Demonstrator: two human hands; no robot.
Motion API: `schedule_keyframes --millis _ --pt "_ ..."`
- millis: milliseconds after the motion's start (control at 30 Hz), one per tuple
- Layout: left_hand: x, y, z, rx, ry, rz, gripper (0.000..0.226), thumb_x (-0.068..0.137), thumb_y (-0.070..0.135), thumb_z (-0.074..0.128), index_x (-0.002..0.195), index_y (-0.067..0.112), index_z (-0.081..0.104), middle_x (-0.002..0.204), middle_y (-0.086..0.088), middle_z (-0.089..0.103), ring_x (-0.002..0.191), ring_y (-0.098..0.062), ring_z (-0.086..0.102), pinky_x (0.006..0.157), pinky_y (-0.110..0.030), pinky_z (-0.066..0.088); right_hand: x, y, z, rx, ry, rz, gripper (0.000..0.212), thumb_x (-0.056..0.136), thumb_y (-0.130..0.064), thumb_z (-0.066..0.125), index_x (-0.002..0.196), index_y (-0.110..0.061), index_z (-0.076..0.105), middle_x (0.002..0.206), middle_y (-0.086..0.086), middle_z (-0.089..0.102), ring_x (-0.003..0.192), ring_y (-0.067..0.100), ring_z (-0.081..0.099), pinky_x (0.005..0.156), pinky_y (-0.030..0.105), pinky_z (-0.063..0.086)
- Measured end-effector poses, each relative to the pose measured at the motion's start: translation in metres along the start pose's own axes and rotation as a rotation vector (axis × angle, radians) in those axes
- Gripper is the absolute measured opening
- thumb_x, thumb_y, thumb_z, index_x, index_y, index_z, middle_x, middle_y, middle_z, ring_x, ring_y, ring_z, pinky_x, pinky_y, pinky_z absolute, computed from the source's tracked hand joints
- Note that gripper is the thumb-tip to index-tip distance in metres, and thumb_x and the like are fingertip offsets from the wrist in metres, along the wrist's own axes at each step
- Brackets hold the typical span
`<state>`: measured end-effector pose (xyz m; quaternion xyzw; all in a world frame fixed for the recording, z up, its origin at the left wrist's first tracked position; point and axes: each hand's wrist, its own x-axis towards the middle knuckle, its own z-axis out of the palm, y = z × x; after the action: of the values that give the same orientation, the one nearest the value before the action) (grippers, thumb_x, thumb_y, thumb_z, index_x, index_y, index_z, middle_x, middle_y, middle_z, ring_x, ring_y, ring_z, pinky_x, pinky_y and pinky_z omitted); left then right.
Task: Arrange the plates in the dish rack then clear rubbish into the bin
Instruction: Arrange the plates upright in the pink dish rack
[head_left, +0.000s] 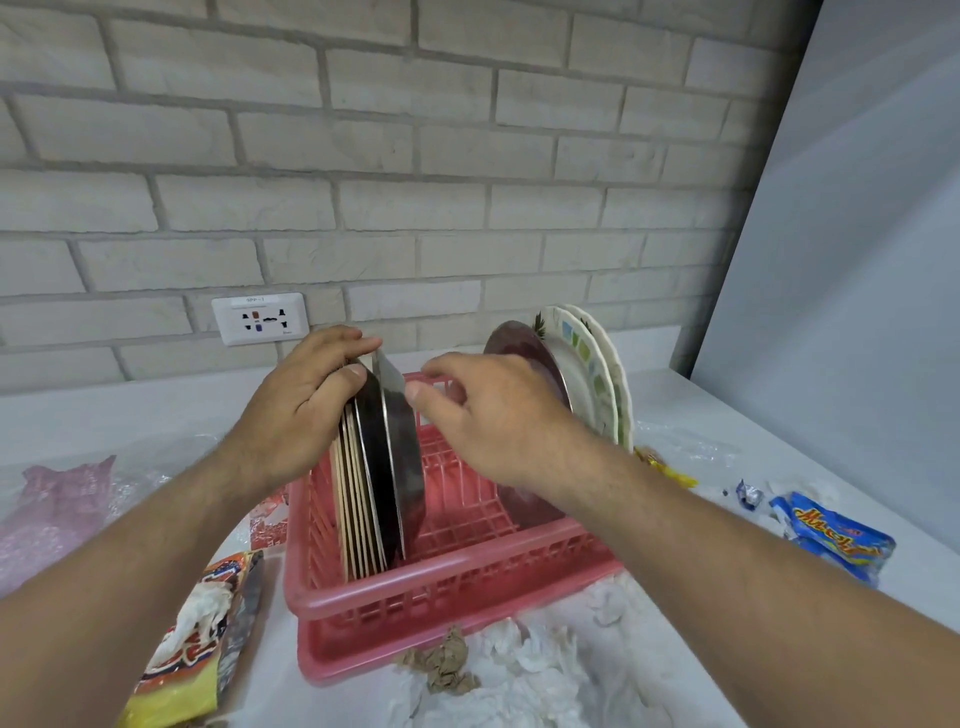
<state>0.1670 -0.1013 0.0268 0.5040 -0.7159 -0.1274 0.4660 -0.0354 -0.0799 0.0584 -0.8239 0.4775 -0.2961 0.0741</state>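
Note:
A pink plastic dish rack (457, 577) stands on the white counter. At its left end several plates (374, 483) stand on edge, steel ones in front of pale ones. My left hand (306, 405) grips the top of this stack, thumb in front and fingers over the rims. My right hand (493, 415) hovers just right of the stack with loosely curled fingers that hold nothing. At the rack's right end a dark reddish plate (524, 348) and two white patterned plates (592, 374) lean upright.
Rubbish lies around the rack: a yellow-orange snack wrapper (192, 634) at front left, crumpled brown paper (441, 665) and white tissues (545, 660) in front, a blue wrapper (831, 535) and clear plastic (691, 447) at right, a pink bag (57, 509) at left. A brick wall with a socket (260, 318) stands behind.

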Motion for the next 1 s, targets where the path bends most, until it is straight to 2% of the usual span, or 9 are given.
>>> schedule_keyframes --millis 167,267,333,400,567,633,733,833,1000 --pt "0.008 0.004 -0.005 -0.059 -0.135 -0.031 0.041 0.083 0.031 0.034 0.115 0.046 0.056 0.125 0.013 0.042 0.115 0.013 0.038 0.087 0.002 0.026 0.001 -0.012 0.017 0.171 -0.097 0.097 0.056 0.093 -0.056 0.044 0.139 -0.024 0.044 0.120 0.001 0.062 0.109 0.019 0.057 0.082 0.029 0.046" --pt "0.010 0.002 -0.008 0.006 -0.182 -0.012 0.048 0.084 0.033 0.032 0.126 0.044 0.052 0.127 0.017 0.042 0.116 0.017 0.036 0.088 0.003 0.024 0.002 -0.023 0.017 0.076 -0.084 0.107 0.034 0.094 -0.041 0.043 0.119 -0.021 0.054 0.087 -0.003 0.061 0.079 0.017 0.058 0.064 0.030 0.050" --pt "0.009 0.000 -0.007 0.050 -0.169 0.006 0.052 0.085 0.034 0.031 0.134 0.037 0.048 0.133 0.018 0.040 0.116 0.020 0.033 0.090 0.004 0.020 0.005 -0.031 0.020 -0.018 -0.066 0.106 0.017 0.092 -0.032 0.043 0.100 -0.017 0.047 0.074 -0.001 0.051 0.065 0.017 0.048 0.054 0.033 0.043" --pt "0.007 0.000 -0.004 0.078 -0.121 0.022 0.052 0.085 0.033 0.031 0.134 0.028 0.048 0.135 0.016 0.040 0.118 0.017 0.033 0.092 0.004 0.017 0.009 -0.040 0.024 -0.065 -0.071 0.132 0.012 0.090 -0.023 0.046 0.096 -0.016 0.040 0.070 0.000 0.041 0.061 0.019 0.039 0.049 0.032 0.033" --pt "0.000 -0.003 -0.001 0.059 -0.085 -0.010 0.056 0.087 0.038 0.029 0.140 0.027 0.042 0.142 0.020 0.033 0.129 0.015 0.022 0.099 0.002 0.011 0.012 -0.047 0.030 -0.060 -0.158 0.258 0.043 0.087 -0.010 0.056 0.126 -0.011 0.039 0.074 -0.001 0.036 0.067 0.020 0.041 0.044 0.027 0.027" --pt "-0.003 -0.003 -0.001 0.039 -0.095 -0.028 0.058 0.088 0.040 0.027 0.143 0.028 0.037 0.148 0.019 0.029 0.134 0.014 0.017 0.104 -0.004 0.009 0.012 -0.050 0.034 -0.053 -0.172 0.271 0.041 0.087 -0.007 0.055 0.125 -0.009 0.038 0.074 0.000 0.035 0.073 0.022 0.045 0.045 0.027 0.029" --pt "-0.004 -0.001 0.000 0.045 -0.093 -0.030 0.059 0.089 0.041 0.025 0.145 0.026 0.035 0.151 0.015 0.027 0.133 0.015 0.015 0.101 0.001 0.007 0.016 -0.054 0.032 -0.067 -0.158 0.256 0.036 0.086 -0.004 0.052 0.120 -0.008 0.040 0.073 0.001 0.039 0.073 0.024 0.052 0.047 0.029 0.035" --pt "-0.004 0.000 0.000 0.077 -0.095 -0.015 0.060 0.089 0.040 0.024 0.146 0.023 0.034 0.153 0.012 0.028 0.132 0.014 0.016 0.102 0.000 0.006 0.025 -0.052 0.010 -0.094 -0.086 0.239 0.036 0.088 -0.007 0.052 0.121 -0.009 0.040 0.073 0.001 0.037 0.062 0.018 0.042 0.049 0.029 0.036" --pt "-0.005 0.000 -0.001 0.087 -0.109 -0.038 0.061 0.089 0.043 0.023 0.147 0.027 0.030 0.154 0.016 0.024 0.134 0.014 0.012 0.106 -0.008 0.007 0.045 -0.035 -0.043 -0.224 0.051 0.239 0.034 0.091 -0.011 0.054 0.122 -0.007 0.042 0.076 0.003 0.041 0.065 0.021 0.047 0.045 0.029 0.033"
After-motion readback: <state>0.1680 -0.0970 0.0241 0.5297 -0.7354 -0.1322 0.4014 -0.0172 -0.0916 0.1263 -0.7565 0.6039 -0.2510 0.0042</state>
